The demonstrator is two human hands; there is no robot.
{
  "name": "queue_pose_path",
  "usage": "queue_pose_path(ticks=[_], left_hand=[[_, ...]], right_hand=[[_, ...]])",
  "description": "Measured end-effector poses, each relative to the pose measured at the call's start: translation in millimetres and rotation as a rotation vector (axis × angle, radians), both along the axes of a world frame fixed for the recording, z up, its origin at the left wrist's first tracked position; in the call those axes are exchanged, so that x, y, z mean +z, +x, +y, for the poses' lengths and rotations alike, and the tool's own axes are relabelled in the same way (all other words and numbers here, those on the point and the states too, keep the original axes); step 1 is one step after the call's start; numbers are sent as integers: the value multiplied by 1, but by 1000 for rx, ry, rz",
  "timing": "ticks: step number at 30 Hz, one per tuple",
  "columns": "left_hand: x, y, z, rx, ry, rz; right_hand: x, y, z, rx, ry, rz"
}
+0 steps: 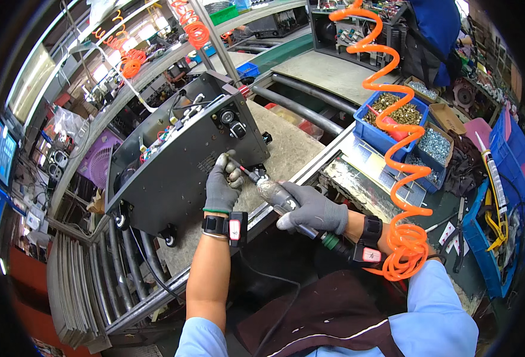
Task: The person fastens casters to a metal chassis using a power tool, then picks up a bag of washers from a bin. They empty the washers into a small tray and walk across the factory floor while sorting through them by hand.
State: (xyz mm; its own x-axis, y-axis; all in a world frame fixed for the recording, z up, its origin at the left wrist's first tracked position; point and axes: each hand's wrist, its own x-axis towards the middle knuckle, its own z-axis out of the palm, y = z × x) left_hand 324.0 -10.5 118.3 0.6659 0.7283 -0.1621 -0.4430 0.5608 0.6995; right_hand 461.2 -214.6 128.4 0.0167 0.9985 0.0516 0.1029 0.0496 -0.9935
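Note:
My right hand [311, 208], in a grey glove, is wrapped round an air screwdriver [274, 191] whose bit points up and left. Close to the bit's tip is my left hand [223, 183], also gloved, with its fingers curled together against the dark grey side panel of a metal cabinet [179, 172]. Whatever those fingers hold is too small to make out. The cabinet is open on top, with wires and parts inside, and casters [168, 234] show along its lower edge. An orange coiled air hose [405, 172] hangs down by my right forearm.
A blue bin of brass-coloured fasteners [396, 113] stands right of the roller conveyor [316, 110], beside silvery screws [433, 146]. Pliers [460, 235] and a blue crate [482, 244] lie far right. Stacked sheets [75, 291] stand at the lower left, and a screen [3, 152] above them.

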Motion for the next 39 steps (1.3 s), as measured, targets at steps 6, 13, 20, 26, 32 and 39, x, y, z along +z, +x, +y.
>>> queue_pose_path(ticks=[6, 13, 20, 26, 32, 39], left_hand=[[-29, -9, 8, 167, -281, 50], [-54, -16, -5, 66, -290, 48], [-60, -16, -15, 18, -184, 89], [-55, -8, -19, 61, -192, 231], [-50, -1, -29, 42, -228, 107], [-46, -3, -20, 108, -251, 86]], right_hand=[[21, 8, 27, -190, 194, 110], [43, 27, 48, -126, 26, 34], [56, 36, 50, -78, -64, 433], [62, 38, 61, -84, -133, 363], [55, 32, 58, -129, -24, 267], [24, 0, -22, -67, -45, 102]])
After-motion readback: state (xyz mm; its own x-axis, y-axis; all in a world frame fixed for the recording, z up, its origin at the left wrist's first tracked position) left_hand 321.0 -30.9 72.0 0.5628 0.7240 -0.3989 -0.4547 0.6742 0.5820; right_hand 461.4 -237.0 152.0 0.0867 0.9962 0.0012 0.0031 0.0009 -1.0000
